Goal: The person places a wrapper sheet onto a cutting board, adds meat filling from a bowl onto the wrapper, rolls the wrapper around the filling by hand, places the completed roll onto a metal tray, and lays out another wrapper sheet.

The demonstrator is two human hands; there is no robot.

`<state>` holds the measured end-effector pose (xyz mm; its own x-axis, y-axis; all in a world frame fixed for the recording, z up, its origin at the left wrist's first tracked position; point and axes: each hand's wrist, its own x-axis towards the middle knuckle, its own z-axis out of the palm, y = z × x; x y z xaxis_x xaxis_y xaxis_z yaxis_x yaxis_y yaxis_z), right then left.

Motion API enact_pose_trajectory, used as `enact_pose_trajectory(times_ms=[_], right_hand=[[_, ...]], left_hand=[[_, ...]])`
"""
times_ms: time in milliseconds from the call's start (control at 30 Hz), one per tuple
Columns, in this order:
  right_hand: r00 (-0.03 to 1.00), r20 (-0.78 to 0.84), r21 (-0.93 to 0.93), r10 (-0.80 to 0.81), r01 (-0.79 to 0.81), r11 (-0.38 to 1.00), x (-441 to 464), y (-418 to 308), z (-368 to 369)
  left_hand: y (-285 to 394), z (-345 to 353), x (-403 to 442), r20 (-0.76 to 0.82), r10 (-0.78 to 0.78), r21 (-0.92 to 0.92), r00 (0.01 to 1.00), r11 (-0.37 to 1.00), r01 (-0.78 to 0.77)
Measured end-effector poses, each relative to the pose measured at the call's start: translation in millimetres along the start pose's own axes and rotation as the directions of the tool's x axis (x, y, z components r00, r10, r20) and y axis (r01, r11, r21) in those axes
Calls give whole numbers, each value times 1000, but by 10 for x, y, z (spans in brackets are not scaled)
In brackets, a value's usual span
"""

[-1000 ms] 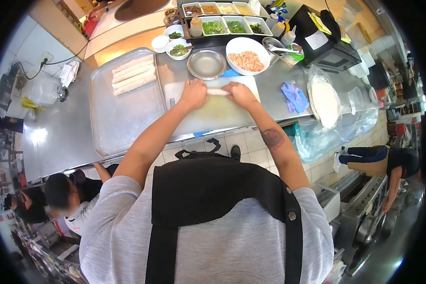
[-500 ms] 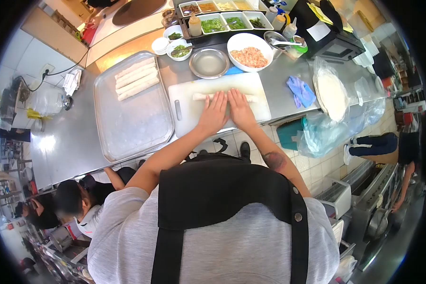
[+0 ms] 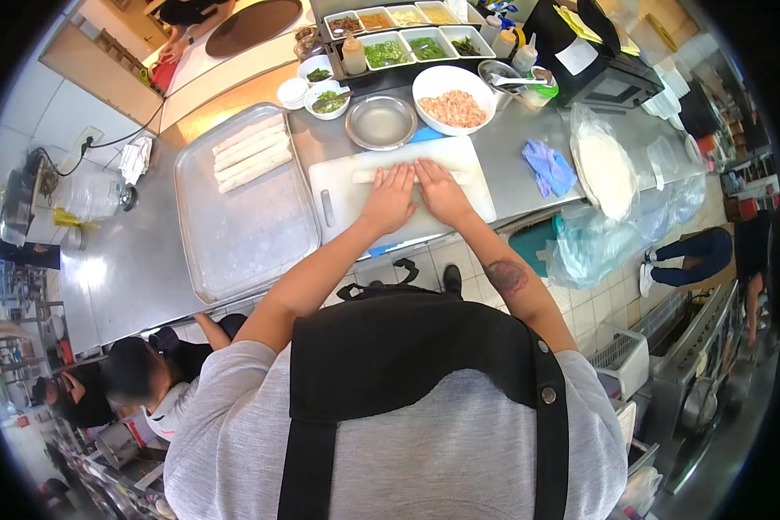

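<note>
On cutting board, left hand, right hand flat atop pale roll; grip unclenched.

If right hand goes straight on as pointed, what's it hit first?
Likely the round metal dish, just past the cutting board: the right hand points forward and slightly left, toward the dish's right side. Height is unclear, so it might pass over the rim.

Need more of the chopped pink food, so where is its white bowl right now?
In the head view, the white bowl stands near the top, right of centre, just beyond the cutting board and immediately right of the round metal dish.
</note>
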<state>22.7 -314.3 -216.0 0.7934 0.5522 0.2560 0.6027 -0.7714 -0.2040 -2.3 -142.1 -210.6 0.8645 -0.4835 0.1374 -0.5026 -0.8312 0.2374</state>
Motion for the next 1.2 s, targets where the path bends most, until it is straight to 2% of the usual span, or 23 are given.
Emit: enact_pose_trajectory(times_ms=[200, 300, 333, 367, 400, 433, 467, 500, 533, 567, 600, 667, 700, 767, 833, 900, 933, 967, 1000, 1067, 1100, 1133, 1200], right_hand=[[999, -32, -1, -8, 8, 1000, 9, 7, 11], [994, -100, 36, 39, -36, 999, 2, -42, -153], [994, -103, 38, 42, -38, 999, 12, -43, -224], [994, 22, 61, 111, -112, 992, 14, -30, -289], [974, 147, 76, 176, -188, 979, 31, -34, -333], [973, 144, 81, 183, -196, 977, 64, -53, -356], [957, 191, 14, 219, -225, 974, 108, -69, -388], [937, 237, -55, 257, -251, 966, 144, -87, -423], [935, 236, -54, 266, -260, 964, 152, -118, -455], [905, 285, -23, 317, -325, 946, 142, -182, -516], [869, 334, 4, 365, -389, 921, 121, -243, -584], [845, 337, 11, 416, -445, 895, 27, -386, -748], [823, 343, 22, 453, -489, 872, -48, -445, -806], [825, 310, 94, 472, -520, 849, -200, -508, -865], [833, 269, 170, 484, -536, 827, -287, -475, -954], [891, 241, 417, 385, -453, 788, -327, -376, -1108], [898, 239, 420, 369, -438, 795, -281, -344, -1197], [930, 89, 530, 356, -347, 774, -206, -305, -1314], [935, -63, 622, 349, -236, 746, -111, -287, -1465], [948, -67, 683, 312, -184, 707, 140, -365, -1820], [954, -68, 738, 292, -149, 658, 271, -413, -1938], [958, -68, 741, 277, -137, 657, 381, -424, -1972], [995, -87, 686, -48, 95, 721, 573, -432, -1974]], left_hand=[[24, -56, 3, 5, -4, -10, 1000, 1000, 4], [149, -89, -89, -127, -24, -37, 992, 999, 19], [215, -70, -139, -185, -108, -260, 977, 964, 58], [274, -54, -178, -220, -201, -471, 955, 879, 77], [346, -63, -199, -216, -195, -467, 957, 881, 75], [429, -69, -212, 50, -339, -742, 939, 617, 262], [486, -69, -191, 343, -367, -859, 865, 251, 447], [514, -42, -138, 348, -361, -856, 865, 254, 451], [527, -4, -72, 526, -356, -851, 773, -213, 481], [508, 44, -16, 681, -261, -655, 684, -633, 411], [445, 109, 35, 686, -252, -651, 683, -632, 420], [329, 220, 167, 606, -282, -547, 744, -827, 132], [326, 179, 250, 610, -275, -539, 743, -832, 135], [332, 61, 391, 669, -400, -471, 626, -880, -59], [409, -109, 450, 657, -428, -533, 620, -846, -20], [495, -309, 469, 635, -471, -597, 612, -802, 3], [550, -422, 452, 465, -583, -765, 666, -644, -29], [586, -516, 456, 268, -651, -890, 710, -449, -76], [577, -580, 452, 252, -662, -893, 706, -440, -93], [547, -663, 374, 50, -585, -995, 809, -96, -8], [574, -691, 365, 40, -598, -996, 800, -89, -16], [601, -720, 355, -36, -584, -999, 811, -1, -45], [643, -779, 332, -110, -567, -993, 816, 94, -68]])
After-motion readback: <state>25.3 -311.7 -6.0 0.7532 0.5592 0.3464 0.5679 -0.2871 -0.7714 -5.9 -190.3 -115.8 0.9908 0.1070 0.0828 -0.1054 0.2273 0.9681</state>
